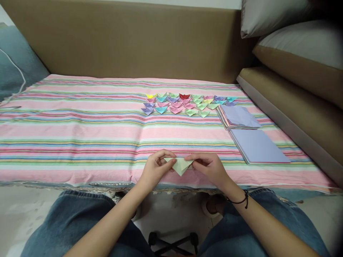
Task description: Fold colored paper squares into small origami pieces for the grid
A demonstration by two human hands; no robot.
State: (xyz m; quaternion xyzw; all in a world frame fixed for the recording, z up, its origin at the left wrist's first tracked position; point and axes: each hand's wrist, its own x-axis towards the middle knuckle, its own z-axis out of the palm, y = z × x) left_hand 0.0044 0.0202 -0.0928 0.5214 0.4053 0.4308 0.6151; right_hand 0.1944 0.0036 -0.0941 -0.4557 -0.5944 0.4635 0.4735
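A small pale green folded paper (181, 166) is held up near the front edge of the striped cloth, one point facing down toward me. My left hand (158, 165) pinches its left corner between thumb and fingers. On the other side, my right hand (207, 165) grips the right corner the same way. A crease runs down the middle of the paper. Farther back stand several folded paper boats (176, 110) in rows, in pink, purple, blue, green, yellow and red.
Right of the boats lies a stack of coloured paper (241, 117), its top sheet creased. Nearer me is a neat stack of lilac paper (261, 146). Brown cushions (294, 128) line the right side, and a brown panel (134, 39) rises behind the striped cloth (80, 132).
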